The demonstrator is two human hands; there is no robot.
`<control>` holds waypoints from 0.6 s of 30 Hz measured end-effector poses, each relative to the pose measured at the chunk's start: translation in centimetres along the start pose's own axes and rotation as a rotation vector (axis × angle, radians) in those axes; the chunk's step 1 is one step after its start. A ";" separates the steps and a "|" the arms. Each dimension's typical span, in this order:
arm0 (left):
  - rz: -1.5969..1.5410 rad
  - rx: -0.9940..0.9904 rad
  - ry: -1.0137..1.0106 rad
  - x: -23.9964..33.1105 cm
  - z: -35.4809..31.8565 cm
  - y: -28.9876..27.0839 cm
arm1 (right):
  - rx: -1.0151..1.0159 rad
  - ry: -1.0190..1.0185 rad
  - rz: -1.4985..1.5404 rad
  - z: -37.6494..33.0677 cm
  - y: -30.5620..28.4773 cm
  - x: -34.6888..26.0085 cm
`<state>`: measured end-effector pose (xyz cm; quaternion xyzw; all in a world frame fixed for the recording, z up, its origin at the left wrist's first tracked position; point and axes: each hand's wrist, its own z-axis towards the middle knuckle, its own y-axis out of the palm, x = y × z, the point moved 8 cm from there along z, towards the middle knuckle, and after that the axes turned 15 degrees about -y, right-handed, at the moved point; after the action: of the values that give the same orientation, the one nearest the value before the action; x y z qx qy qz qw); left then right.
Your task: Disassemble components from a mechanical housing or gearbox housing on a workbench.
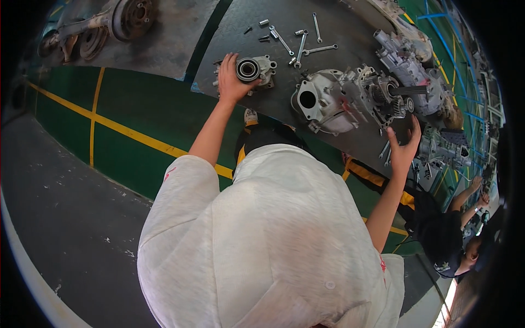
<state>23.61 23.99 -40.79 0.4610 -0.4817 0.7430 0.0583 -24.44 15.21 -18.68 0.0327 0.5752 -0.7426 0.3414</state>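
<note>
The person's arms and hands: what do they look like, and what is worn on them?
Both forearms are bare. The left hand and right hand wear no gloves. Short, loose sleeves of a whitish, textured shirt end near the elbows, with a small red mark on each sleeve.

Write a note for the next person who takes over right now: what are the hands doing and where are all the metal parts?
Left hand: on the small housing with a round bearing, on the dark mat.
Right hand: open, fingers spread, holds nothing, just below the big gearbox casing and its exposed gears.
Wrenches and sockets lie loose above.
Done: gearbox is apart.
Left: cannot tell from this view.
</note>
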 end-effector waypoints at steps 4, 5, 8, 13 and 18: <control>0.057 0.001 0.038 -0.5 0.1 0.8 | 0.000 0.009 0.025 -0.5 0.4 -0.2; 0.056 -0.005 0.038 -0.7 0.1 0.9 | -0.001 0.013 0.022 -0.9 0.5 -0.2; 0.002 -0.003 0.028 -0.6 1.0 1.0 | 0.032 0.000 0.060 -1.8 1.1 0.3; -0.076 -0.068 -0.097 -1.2 0.4 1.0 | 0.038 0.048 0.079 -3.8 0.8 0.0; -0.069 -0.064 -0.075 -1.1 0.0 0.6 | 0.115 0.078 0.081 -4.4 0.2 0.6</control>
<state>23.91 24.07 -41.99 0.5027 -0.4907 0.7071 0.0805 -26.29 18.80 -20.61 0.1043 0.5424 -0.7583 0.3461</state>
